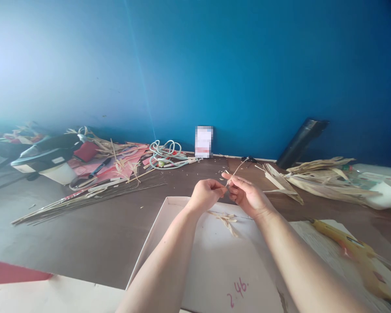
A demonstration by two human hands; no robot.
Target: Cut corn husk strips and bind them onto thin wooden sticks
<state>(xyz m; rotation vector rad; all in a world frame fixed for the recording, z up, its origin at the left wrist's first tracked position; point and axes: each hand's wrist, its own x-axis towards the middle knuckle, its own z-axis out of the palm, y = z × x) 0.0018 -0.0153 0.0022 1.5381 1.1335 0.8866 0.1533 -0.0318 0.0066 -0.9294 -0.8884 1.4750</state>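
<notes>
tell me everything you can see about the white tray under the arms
The white tray is shallow and looks like cardboard, with low walls along its left and far edges. It lies on the dark table, open side up. "2.46." is handwritten on its floor in pinkish purple, at the near end. Pale, dried-looking strips lie inside toward the far end. The left forearm and right forearm hide parts of it, including much of its right side.

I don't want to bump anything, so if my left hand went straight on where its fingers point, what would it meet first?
Probably your right hand: the left hand points toward it, by the thin strip. Depth is unclear, though.
</notes>
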